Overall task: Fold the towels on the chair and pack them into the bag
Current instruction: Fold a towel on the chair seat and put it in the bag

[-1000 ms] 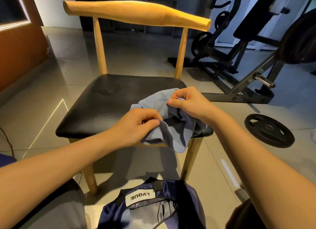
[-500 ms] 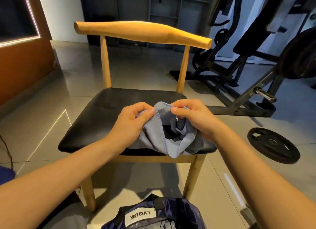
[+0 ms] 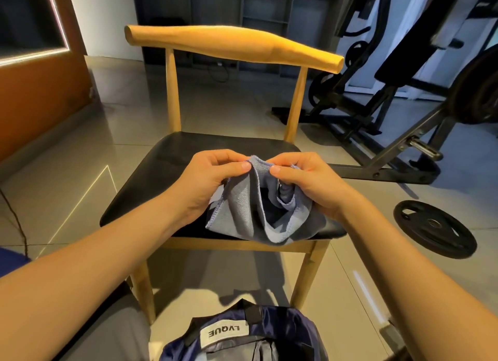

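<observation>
**Two hands pinching one towel (image 3: 242,212) over a chair (image 3: 229,45)**

The left hand (image 3: 213,180) and the right hand (image 3: 304,180) each pinch the top hem of the blue-grey towel between thumb and fingers, with the thumbs close together. The cloth hangs in loose folds. Its lower part lies on the near right of the black padded seat and droops a little over the near edge. The chair has pale wooden legs and a curved wooden backrest.

The floor (image 3: 67,172) is glossy grey tile. On it, nearest the viewer, a navy bag (image 3: 283,331) stands open, its white label (image 3: 224,332) reading LVQUE upside down. A black weight plate (image 3: 433,228) lies to the right, with black gym equipment (image 3: 404,91) beyond it. An orange panel (image 3: 35,91) edged by a lit strip fills the far left, and grey shelving (image 3: 242,10) lines the far wall.
</observation>
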A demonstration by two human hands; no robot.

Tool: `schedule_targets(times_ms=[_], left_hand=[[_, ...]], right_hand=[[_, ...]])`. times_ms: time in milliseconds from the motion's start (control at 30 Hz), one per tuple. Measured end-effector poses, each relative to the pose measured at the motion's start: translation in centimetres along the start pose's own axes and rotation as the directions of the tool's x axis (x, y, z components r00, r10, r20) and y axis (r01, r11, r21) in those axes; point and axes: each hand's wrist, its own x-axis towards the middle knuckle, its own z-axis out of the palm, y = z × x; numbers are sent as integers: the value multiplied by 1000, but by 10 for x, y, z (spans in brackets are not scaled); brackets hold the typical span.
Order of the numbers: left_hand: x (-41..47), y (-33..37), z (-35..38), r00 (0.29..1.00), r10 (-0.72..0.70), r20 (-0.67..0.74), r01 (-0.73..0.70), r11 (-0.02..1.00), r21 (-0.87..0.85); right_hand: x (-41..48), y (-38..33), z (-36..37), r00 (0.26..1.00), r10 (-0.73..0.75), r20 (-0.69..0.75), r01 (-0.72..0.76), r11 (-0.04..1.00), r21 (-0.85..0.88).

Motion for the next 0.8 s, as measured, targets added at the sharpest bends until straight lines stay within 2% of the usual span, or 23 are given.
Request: schedule_targets(times_ms=[167,300,467,567,667,800], left_hand=[[1,0,-1,999,-14,-52,14,1000,0],[2,-1,-1,988,-17,-154,10,999,-46],[4,-1,-4,977,-9,-214,-9,997,-80],[6,0,-8,969,-11,-245,-13,995,-96],[11,0,-17,949,3,-316,-42,993,-115],[23,4,-36,918,17,-396,-80,987,-142]], right_hand=[[0,0,0,1000,-1,3,1,999,-36],[0,1,-1,1000,4,-24,-4,1000,-5],[1,2,-4,992,-20,-122,20,1000,-1],[3,5,-9,972,-13,-234,12,1000,-6],[1,4,-16,932,34,-360,-1,996,92],[-8,0,-37,889,211,-405,-22,905,424]])
